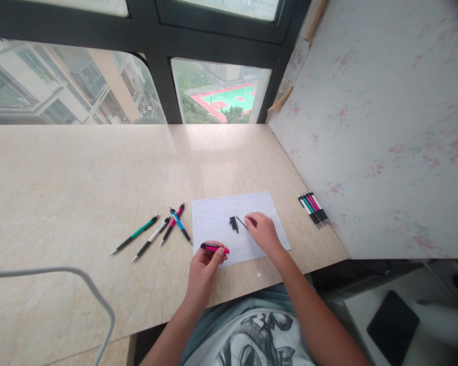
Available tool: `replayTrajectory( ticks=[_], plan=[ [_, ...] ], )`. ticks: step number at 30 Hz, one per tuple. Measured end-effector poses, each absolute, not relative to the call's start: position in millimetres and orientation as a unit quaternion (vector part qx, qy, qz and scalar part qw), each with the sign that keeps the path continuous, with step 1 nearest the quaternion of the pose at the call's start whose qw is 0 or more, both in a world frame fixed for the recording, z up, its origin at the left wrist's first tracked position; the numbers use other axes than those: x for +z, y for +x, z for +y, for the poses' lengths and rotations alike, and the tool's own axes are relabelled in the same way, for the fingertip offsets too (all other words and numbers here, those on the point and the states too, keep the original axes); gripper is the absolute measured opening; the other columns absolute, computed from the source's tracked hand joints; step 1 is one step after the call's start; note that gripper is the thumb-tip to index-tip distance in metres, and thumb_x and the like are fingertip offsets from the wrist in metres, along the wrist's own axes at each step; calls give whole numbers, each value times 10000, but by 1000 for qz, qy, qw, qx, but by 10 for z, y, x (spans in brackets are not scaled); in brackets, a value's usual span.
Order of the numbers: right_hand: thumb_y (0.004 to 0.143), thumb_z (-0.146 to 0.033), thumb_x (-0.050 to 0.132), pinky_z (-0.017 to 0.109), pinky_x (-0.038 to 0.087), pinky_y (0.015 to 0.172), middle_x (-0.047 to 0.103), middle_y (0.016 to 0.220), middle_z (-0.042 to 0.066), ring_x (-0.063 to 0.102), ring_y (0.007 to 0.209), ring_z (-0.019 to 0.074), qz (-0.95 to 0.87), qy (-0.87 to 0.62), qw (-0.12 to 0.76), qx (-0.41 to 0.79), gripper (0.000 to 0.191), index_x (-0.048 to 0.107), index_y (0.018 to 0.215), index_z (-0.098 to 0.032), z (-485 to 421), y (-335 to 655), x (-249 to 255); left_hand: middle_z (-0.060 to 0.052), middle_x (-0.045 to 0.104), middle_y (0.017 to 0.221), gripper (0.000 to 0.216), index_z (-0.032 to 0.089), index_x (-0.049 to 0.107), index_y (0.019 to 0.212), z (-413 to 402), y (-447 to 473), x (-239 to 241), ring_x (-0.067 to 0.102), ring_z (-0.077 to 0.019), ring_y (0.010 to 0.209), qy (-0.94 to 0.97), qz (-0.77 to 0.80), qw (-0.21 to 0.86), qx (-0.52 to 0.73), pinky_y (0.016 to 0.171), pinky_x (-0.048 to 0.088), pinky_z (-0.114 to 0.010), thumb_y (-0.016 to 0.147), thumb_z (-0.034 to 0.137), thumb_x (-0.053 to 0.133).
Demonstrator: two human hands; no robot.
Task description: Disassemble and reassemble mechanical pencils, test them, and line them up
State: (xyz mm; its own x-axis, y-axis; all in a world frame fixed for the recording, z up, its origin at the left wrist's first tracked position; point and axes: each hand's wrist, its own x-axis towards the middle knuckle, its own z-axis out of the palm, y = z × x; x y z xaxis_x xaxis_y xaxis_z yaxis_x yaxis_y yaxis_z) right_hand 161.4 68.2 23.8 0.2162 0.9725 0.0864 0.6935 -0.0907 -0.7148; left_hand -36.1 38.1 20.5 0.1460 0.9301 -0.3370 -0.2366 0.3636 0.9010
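My left hand point(205, 263) is closed round a pink and black pen barrel point(215, 248), held over the near edge of a white sheet of paper point(221, 211). My right hand point(262, 231) rests on the sheet with its fingertips pinched on a thin dark rod point(241, 222), perhaps a refill. A small black pen part point(233, 223) lies on the paper just left of that rod.
Several loose pens point(158, 231) in green, white, pink and blue lie on the beige marble desk point(80, 193) to the left of the paper. A bundle of pens point(313, 208) lies by the flowered wall on the right. A grey curved bar point(95, 295) crosses the lower left. Windows run along the far edge.
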Motion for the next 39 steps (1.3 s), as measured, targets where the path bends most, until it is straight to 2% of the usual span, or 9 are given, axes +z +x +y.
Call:
replayTrajectory(
  ticks=[6, 13, 16, 19, 21, 25, 31, 36, 39],
  plan=[
    [911, -263, 475, 294, 444, 736, 678, 800, 67, 603, 778, 175, -601, -708, 321, 187, 236, 668, 806, -175, 708, 1624, 171, -47, 685, 825, 214, 163, 675, 881, 379, -364, 175, 601, -143, 734, 355, 482, 674, 433, 715, 469, -251, 765, 337, 726],
    [912, -318, 477, 313, 453, 750, 700, 853, 75, 619, 793, 193, -557, -701, 383, 226, 252, 677, 833, -187, 624, 1651, 231, -38, 682, 798, 234, 159, 645, 890, 379, -355, 172, 609, -147, 715, 368, 485, 671, 423, 692, 472, -259, 777, 354, 711],
    [887, -367, 521, 297, 454, 682, 688, 806, 55, 610, 727, 180, -498, -677, 417, 345, 241, 682, 876, -187, 506, 1509, 293, -27, 676, 773, 230, 166, 634, 907, 383, -354, 216, 607, -148, 696, 392, 491, 653, 423, 679, 474, -262, 789, 353, 697],
    [875, -439, 540, 252, 410, 549, 655, 740, 33, 580, 624, 150, -389, -594, 439, 550, 290, 664, 905, -179, 329, 1268, 303, -30, 667, 799, 190, 170, 630, 890, 381, -366, 255, 615, -160, 731, 455, 485, 614, 427, 696, 485, -275, 807, 336, 676],
    [859, -453, 576, 236, 394, 543, 629, 710, 22, 558, 608, 129, -311, -534, 445, 648, 297, 659, 856, -168, 217, 1116, 285, -33, 653, 817, 155, 173, 627, 875, 376, -385, 257, 615, -168, 761, 515, 472, 577, 423, 710, 488, -284, 826, 317, 654],
    [808, -410, 670, 216, 367, 548, 605, 703, 4, 525, 607, 102, -226, -468, 474, 711, 255, 665, 850, -159, 105, 989, 252, -34, 627, 838, 108, 183, 610, 904, 361, -424, 208, 598, -167, 774, 593, 467, 510, 411, 719, 481, -289, 861, 281, 613],
    [779, -365, 705, 238, 407, 578, 633, 712, 11, 539, 620, 117, -326, -508, 459, 652, 244, 679, 904, -157, 137, 1152, 278, -48, 624, 906, 151, 194, 589, 982, 363, -423, 157, 597, -172, 813, 578, 457, 533, 416, 725, 485, -287, 864, 284, 611],
    [820, -406, 630, 257, 440, 588, 632, 711, 13, 554, 616, 136, -367, -635, 488, 474, 248, 664, 873, -166, 189, 1500, 218, -47, 626, 911, 170, 194, 598, 994, 376, -411, 166, 571, -152, 748, 559, 451, 573, 395, 686, 475, -268, 871, 310, 597],
    [834, -431, 595, 285, 470, 618, 675, 756, 47, 602, 659, 175, -398, -714, 460, 346, 285, 676, 900, -165, 199, 1728, 134, -35, 620, 847, 153, 192, 617, 964, 367, -402, 166, 567, -154, 741, 563, 448, 581, 380, 676, 467, -261, 872, 311, 594]
  ],
)
